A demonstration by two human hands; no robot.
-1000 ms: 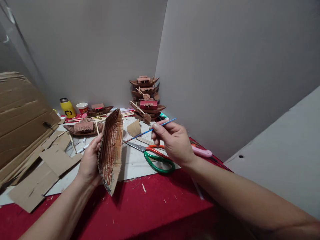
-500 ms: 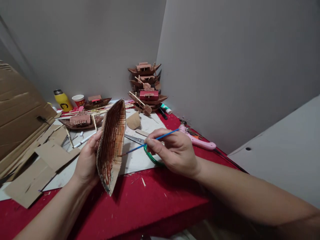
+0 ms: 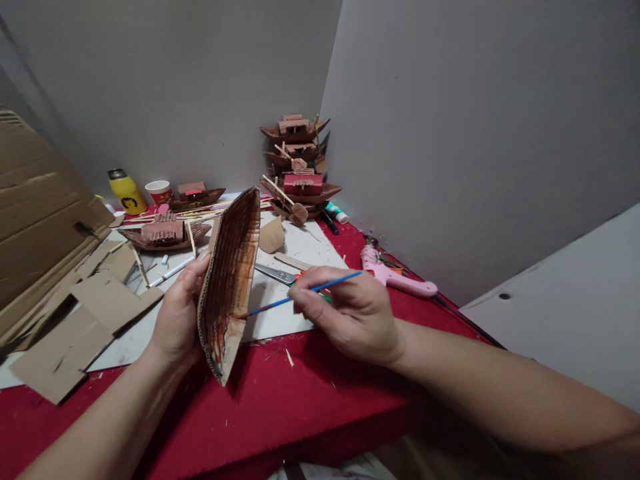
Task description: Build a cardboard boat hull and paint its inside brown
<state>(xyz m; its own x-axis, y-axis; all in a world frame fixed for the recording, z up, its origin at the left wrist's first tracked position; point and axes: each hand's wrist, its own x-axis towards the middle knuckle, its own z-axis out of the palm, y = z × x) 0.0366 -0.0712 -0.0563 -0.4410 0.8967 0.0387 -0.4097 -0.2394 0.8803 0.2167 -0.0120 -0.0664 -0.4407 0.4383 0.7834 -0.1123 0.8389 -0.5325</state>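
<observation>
Tilted up on its end, a cardboard boat hull (image 3: 235, 267) shows its inside, streaked with wet reddish-brown paint. Bare cardboard remains visible along its lower right side. My left hand (image 3: 177, 310) grips the hull from its left side, fingers hidden behind it. In my right hand (image 3: 347, 310), a thin blue paintbrush (image 3: 273, 306) is pinched between thumb and fingers, its brown tip touching the hull's right inner side. Scissors (image 3: 275, 273) with green handles lie on the white board just behind my right hand, which partly covers them.
Several finished model boats (image 3: 305, 185) are stacked at the back corner, and another boat (image 3: 164, 233) sits left. A pink glue gun (image 3: 397, 279) lies right. Cardboard pieces (image 3: 107, 300), a yellow bottle (image 3: 126, 192) and a paper cup (image 3: 159, 193) are at left. The red table's front edge is near.
The brush tip has shifted slightly down along the hull's right side, and my right hand with it. The view has moved a little; my left hand keeps its grip.
</observation>
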